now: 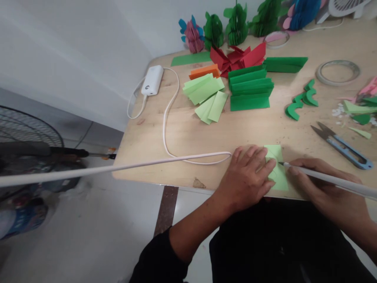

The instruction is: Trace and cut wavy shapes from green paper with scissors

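Note:
My left hand lies flat, fingers spread, pressing down a folded light green paper at the table's near edge. My right hand is closed round a white pencil. The pencil's tip touches the paper just right of my left fingers, where a faint curved line shows. Part of the paper is hidden under my left hand.
Thread snips lie to the right. Stacks of folded light green, dark green, red and orange paper sit mid-table, with tape rolls, cut green shapes, paper ornaments, a white power bank with cable. A fan stands left.

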